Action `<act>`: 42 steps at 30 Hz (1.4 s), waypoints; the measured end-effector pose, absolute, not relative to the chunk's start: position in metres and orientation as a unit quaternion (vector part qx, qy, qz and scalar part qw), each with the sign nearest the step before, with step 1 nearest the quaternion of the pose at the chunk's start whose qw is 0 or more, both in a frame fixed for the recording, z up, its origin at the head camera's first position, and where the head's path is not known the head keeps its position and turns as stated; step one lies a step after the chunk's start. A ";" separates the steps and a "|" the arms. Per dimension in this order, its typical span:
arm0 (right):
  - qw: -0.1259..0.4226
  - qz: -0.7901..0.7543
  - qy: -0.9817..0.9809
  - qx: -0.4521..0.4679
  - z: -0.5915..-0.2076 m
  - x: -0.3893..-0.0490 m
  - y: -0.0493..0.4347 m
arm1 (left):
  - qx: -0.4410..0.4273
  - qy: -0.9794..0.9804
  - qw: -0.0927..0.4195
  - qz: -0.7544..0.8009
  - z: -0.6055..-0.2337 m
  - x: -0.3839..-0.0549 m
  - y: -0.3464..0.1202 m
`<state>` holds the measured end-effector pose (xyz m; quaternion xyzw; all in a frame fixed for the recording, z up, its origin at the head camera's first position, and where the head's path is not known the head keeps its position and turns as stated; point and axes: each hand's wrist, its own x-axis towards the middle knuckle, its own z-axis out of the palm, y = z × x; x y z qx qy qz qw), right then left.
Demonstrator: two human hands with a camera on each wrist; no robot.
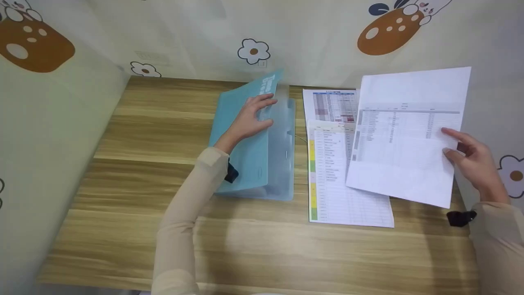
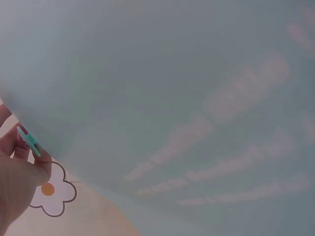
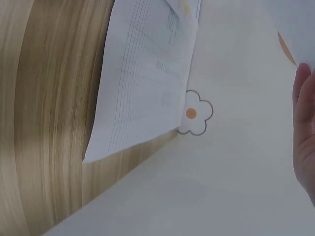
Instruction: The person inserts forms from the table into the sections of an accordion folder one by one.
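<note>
A light blue plastic folder (image 1: pixel 241 143) lies on the table, its front cover raised at the right side over a translucent back. My left hand (image 1: pixel 249 119) is at the cover's upper right edge, holding it between thumb and fingers. In the left wrist view the cover (image 2: pixel 147 88) fills most of the picture, with the hand (image 2: pixel 19 177) at its edge. On the right, my right hand (image 1: pixel 475 159) pinches a white printed sheet (image 1: pixel 405 164) by its right edge, tilted above other papers. The right wrist view shows only part of that hand (image 3: pixel 305 128).
Overlapping printed papers (image 1: pixel 348 205), one with yellow and green side marks, lie right of the folder, partly covered by the held sheet. A wood-grain table (image 1: pixel 135 184) meets patterned walls (image 1: pixel 196 37) behind and at the sides.
</note>
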<state>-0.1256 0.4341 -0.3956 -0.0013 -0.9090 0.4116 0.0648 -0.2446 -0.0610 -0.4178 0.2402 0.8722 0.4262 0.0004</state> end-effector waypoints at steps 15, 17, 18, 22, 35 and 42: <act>0.045 0.509 -0.859 0.008 -0.393 -0.130 0.407 | 0.230 0.879 0.010 0.417 -0.417 -0.244 -0.060; 0.048 0.535 -0.844 0.013 -0.395 -0.130 0.403 | 0.230 0.879 0.010 0.417 -0.417 -0.244 -0.060; 0.050 0.551 -0.833 0.015 -0.396 -0.130 0.401 | 0.231 0.879 0.010 0.418 -0.417 -0.244 -0.060; 0.065 0.626 -0.776 0.021 -0.401 -0.131 0.392 | 0.240 0.872 0.005 0.426 -0.418 -0.245 -0.060; 0.081 0.733 -0.675 0.030 -0.406 -0.133 0.371 | 0.247 0.870 0.002 0.428 -0.418 -0.245 -0.061; 0.074 0.767 -0.636 0.041 -0.403 -0.133 0.358 | 0.247 0.870 -0.001 0.426 -0.419 -0.246 -0.060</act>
